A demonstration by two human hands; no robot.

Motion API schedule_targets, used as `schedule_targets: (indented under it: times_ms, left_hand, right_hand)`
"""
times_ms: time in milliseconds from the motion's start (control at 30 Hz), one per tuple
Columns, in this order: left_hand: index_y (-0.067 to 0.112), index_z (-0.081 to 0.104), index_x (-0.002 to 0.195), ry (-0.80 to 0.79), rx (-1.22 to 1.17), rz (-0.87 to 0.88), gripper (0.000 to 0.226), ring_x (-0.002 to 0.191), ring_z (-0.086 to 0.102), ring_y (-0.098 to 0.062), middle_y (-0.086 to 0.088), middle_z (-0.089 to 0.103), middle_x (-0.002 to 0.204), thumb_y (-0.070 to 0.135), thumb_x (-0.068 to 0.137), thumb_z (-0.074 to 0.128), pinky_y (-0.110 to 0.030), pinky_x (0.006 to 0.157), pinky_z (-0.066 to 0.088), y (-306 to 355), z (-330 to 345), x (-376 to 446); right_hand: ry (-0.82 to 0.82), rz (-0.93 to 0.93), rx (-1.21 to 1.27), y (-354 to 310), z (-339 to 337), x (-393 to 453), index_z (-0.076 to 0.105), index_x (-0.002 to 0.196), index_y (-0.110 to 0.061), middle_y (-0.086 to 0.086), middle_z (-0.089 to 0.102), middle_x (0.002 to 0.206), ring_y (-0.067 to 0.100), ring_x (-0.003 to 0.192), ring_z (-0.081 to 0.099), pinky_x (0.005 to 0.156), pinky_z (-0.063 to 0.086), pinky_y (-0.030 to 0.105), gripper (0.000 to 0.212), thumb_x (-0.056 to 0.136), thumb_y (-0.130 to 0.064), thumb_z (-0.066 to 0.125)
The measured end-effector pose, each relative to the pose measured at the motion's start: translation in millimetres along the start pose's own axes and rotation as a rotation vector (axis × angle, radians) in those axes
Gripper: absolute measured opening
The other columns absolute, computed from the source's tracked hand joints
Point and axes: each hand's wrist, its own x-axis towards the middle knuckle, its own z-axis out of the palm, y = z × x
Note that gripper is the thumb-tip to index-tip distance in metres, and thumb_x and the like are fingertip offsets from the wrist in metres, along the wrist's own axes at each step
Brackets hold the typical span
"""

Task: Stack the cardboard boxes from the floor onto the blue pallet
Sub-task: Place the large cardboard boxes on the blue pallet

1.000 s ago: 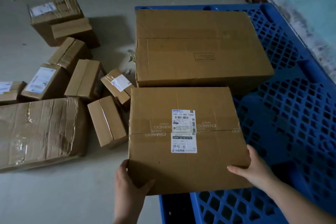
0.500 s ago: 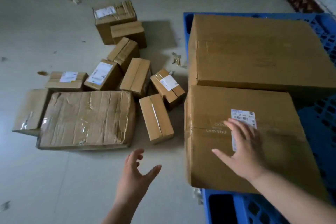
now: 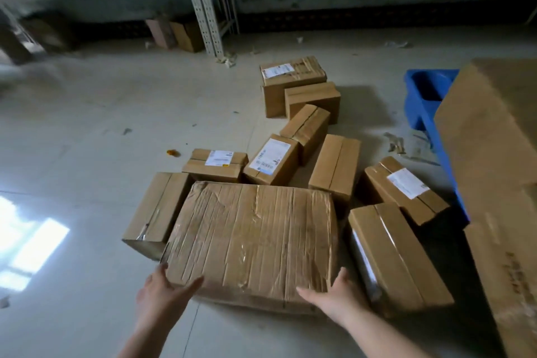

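Currently listed: large taped box point(image 3: 250, 241) on the floor point(image 3: 72, 154), amid smaller cartons, blue pallet point(image 3: 427, 96) to the right. Left hand point(image 3: 162, 293) and right hand point(image 3: 334, 296), fingers spread, at its near corners, gripping nothing. Risk: crumpled, tape-slick cardboard may slide or sag if lifted by the corners. Change: half a second ago the right hand lay on the labelled pallet box

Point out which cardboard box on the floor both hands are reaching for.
The big crinkled, tape-wrapped box nearest the person. The left hand and right hand are at its near corners; it is much the largest on the floor and bears no label.
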Motion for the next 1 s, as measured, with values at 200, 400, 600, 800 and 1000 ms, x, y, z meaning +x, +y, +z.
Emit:
schedule_targets:
  times_ms: [200,400,600,800,1000]
  left_hand:
    - [0.004,0.056,0.089,-0.041,-0.241,-0.114,0.080,0.087,0.058,-0.037,-0.020,0.060,0.090,0.047,0.029,0.084,-0.045,0.073,0.050,-33.1,27.0,61.6]
    - [0.008,0.051,0.088,-0.097,-0.464,-0.102,0.058,0.068,0.050,-0.025,-0.011,0.052,0.080,0.018,0.045,0.089,-0.038,0.066,0.049,-25.9,1.3,21.3]
    - [0.013,0.052,0.093,0.016,-0.542,-0.048,0.078,0.076,0.056,-0.026,-0.009,0.057,0.085,0.044,0.027,0.080,-0.043,0.073,0.053,22.2,-53.0,-48.6]
    - [0.015,0.048,0.082,0.043,-0.599,0.107,0.052,0.076,0.056,-0.028,-0.005,0.052,0.079,0.029,0.051,0.088,-0.052,0.077,0.053,133.3,-115.3,-110.5]
    - [0.015,0.046,0.097,-0.055,-0.605,0.235,0.048,0.076,0.055,-0.025,-0.003,0.050,0.085,0.028,0.065,0.080,-0.046,0.072,0.054,283.9,-173.0,-190.4]
  right_hand:
    - [0.078,0.015,0.426,26.8,36.9,47.4,0.009,0.147,-0.013,0.008,0.029,0.151,0.030,0.135,0.034,0.109,0.032,0.048,0.132,0.047,-0.048,0.088]
    - [0.063,-0.088,0.421,25.6,17.5,23.3,0.028,0.142,-0.015,0.006,0.042,0.143,0.028,0.127,0.044,0.104,0.039,0.049,0.120,0.044,-0.053,0.086]
    - [0.095,-0.233,0.403,-14.8,-49.7,-34.8,0.037,0.139,-0.014,0.006,0.048,0.140,0.025,0.126,0.047,0.107,0.036,0.041,0.104,0.053,-0.048,0.085]
    - [0.287,-0.286,0.380,-66.7,-160.0,-123.8,0.044,0.134,-0.013,0.004,0.053,0.135,0.025,0.124,0.049,0.104,0.040,0.043,0.113,0.042,-0.068,0.077]
    - [0.460,-0.279,0.396,-91.1,-310.7,-247.0,0.054,0.123,-0.015,0.000,0.060,0.119,0.024,0.107,0.059,0.090,0.052,0.041,0.097,0.047,-0.072,0.072]
